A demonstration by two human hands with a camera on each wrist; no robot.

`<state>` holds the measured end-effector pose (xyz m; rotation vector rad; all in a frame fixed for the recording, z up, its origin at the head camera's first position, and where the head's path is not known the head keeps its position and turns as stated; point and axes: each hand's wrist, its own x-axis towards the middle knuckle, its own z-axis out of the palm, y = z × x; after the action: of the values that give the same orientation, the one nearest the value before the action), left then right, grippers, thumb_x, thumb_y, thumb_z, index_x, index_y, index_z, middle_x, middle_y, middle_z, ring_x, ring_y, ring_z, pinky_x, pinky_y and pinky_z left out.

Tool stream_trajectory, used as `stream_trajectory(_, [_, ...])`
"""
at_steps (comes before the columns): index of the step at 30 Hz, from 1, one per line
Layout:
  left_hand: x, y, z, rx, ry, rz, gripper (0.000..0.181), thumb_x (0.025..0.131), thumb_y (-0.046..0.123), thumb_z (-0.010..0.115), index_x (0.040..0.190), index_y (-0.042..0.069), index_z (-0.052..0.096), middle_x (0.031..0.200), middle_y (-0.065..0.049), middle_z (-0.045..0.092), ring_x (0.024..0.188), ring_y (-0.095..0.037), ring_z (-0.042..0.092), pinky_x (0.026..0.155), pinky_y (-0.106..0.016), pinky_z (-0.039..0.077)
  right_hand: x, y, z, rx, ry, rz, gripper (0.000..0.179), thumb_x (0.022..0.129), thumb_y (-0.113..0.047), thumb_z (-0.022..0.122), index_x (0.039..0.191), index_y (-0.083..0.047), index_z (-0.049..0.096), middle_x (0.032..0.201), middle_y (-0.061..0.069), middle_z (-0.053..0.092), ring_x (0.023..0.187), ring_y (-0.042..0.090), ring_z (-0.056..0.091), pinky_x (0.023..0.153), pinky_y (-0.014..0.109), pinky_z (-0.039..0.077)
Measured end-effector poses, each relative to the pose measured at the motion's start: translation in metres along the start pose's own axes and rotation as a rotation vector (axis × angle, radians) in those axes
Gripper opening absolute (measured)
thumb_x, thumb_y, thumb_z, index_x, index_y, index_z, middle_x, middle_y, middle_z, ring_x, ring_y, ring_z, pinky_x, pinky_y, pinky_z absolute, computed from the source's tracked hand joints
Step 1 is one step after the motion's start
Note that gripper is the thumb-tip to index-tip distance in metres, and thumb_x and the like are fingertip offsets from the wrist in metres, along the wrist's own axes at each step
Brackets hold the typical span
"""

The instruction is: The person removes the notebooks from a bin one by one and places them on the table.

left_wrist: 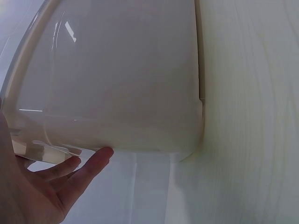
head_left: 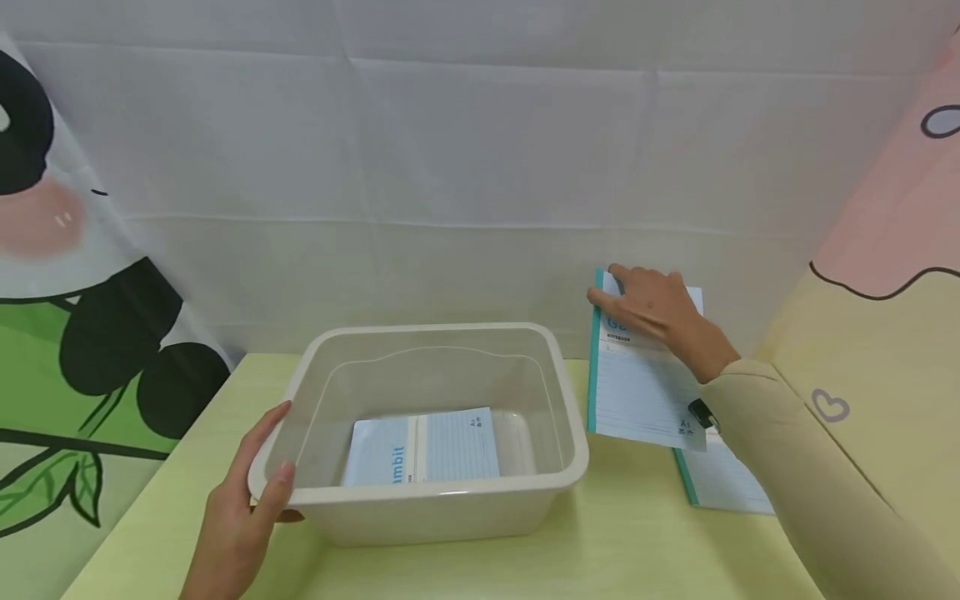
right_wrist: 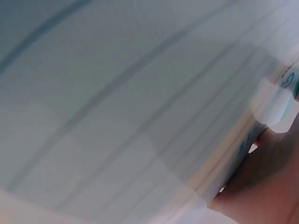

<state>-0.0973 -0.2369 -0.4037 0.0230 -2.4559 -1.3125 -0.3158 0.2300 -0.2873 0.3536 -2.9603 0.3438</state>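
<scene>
A beige plastic basin [head_left: 427, 521] stands on the table, with a light blue lined-cover notebook [head_left: 453, 446] lying flat inside. My left hand [head_left: 236, 517] grips the basin's left rim, thumb on top and fingers round the outside; the left wrist view shows the fingers [left_wrist: 88, 170] against the basin wall [left_wrist: 121, 79]. To the right of the basin, my right hand [head_left: 656, 308] holds a second notebook [head_left: 637, 392] with a teal spine by its top part. That notebook hangs upright, cover facing me, and its lined cover [right_wrist: 117, 116] fills the right wrist view.
Another teal-spined notebook [head_left: 723, 479] lies on the table at the right, partly hidden behind the held notebook and the right sleeve [head_left: 810, 483]. The pale yellow-green table [head_left: 622, 533] ends at a white cloth backdrop [head_left: 480, 167]. Printed cloth panels flank both sides.
</scene>
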Motion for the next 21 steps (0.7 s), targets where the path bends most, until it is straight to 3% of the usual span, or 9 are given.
stream_trajectory(2, [0.0,0.0,0.001,-0.006,0.005,0.005,0.06,0.106,0.02,0.052,0.162,0.034,0.035,0.137,-0.009,0.057,0.092,0.001,0.06,0.059,-0.029,0.061,-0.003,0.004,0.013,0.0,-0.022,0.0,0.079,0.098,-0.057,0.041,0.159,-0.005,0.039,0.144,0.026,0.061,0.126,0.042,0.058,0.098,0.064,0.039])
stream_trajectory(9, [0.0,-0.003,0.002,-0.001,0.014,-0.005,0.059,0.106,0.021,0.053,0.161,0.035,0.036,0.126,0.021,0.052,0.092,0.001,0.06,0.058,-0.029,0.06,-0.01,0.008,0.065,0.001,-0.082,-0.034,0.076,0.097,-0.057,0.043,0.154,-0.007,0.047,0.13,0.022,0.069,0.115,0.039,0.062,0.094,0.063,0.043])
stream_trajectory(15, [0.0,-0.003,0.0,-0.011,0.015,-0.008,0.059,0.106,0.02,0.052,0.161,0.034,0.037,0.124,0.025,0.053,0.091,0.001,0.06,0.058,-0.03,0.061,-0.016,0.006,0.105,-0.006,-0.13,-0.064,0.076,0.101,-0.062,0.044,0.154,-0.007,0.049,0.137,0.025,0.065,0.128,0.045,0.06,0.1,0.068,0.042])
stream_trajectory(21, [-0.001,-0.003,-0.001,-0.009,0.003,-0.028,0.058,0.107,0.023,0.051,0.161,0.036,0.035,0.127,0.024,0.051,0.092,0.001,0.06,0.058,-0.031,0.062,-0.016,0.005,0.128,0.002,-0.167,-0.093,0.064,0.099,-0.062,0.05,0.137,-0.011,0.06,0.107,0.017,0.069,0.099,0.033,0.064,0.085,0.052,0.041])
